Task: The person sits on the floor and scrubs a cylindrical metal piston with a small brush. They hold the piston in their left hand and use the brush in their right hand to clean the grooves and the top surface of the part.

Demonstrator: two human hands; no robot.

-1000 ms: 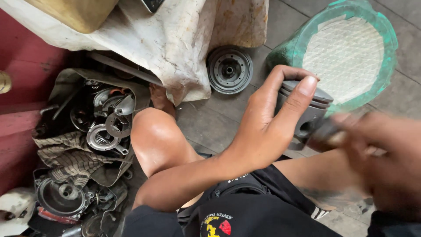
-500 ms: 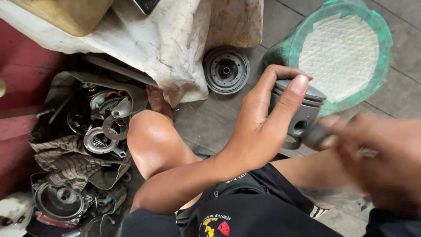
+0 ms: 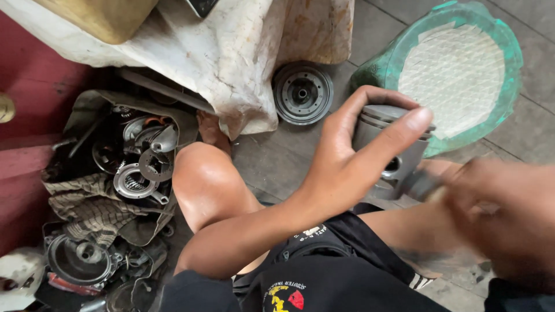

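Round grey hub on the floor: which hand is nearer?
Left. The left hand, gripping the piston, is just right of the hub; the blurred right hand is farther off, beyond the piston.

Grey metal piston (image 3: 393,147), grooved crown up, tilted, side pin-hole visible, held above floor.

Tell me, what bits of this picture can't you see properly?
- Head view: the right hand is motion-blurred; what it presses to the piston cannot be told.
- Head view: the left hand covers the piston's near side.
- Head view: the metal parts lie in shadow, partly under cloth.
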